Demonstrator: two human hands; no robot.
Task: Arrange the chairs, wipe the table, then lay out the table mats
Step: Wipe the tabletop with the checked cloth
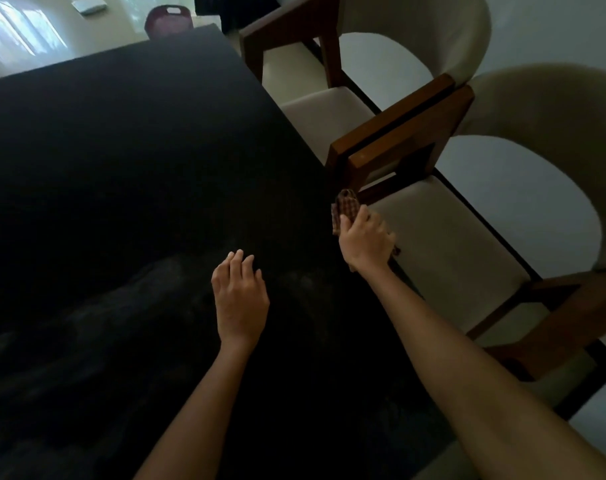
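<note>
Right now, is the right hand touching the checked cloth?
Touching. The head view shows the right hand gripping the checked cloth at the black table's edge.

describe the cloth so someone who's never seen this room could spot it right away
Start at the big black table and follow its right edge to the nearer of two cream chairs. There the right hand grips a small cloth at the table's edge. It is the only checked, reddish-brown thing among plain surfaces.
</note>
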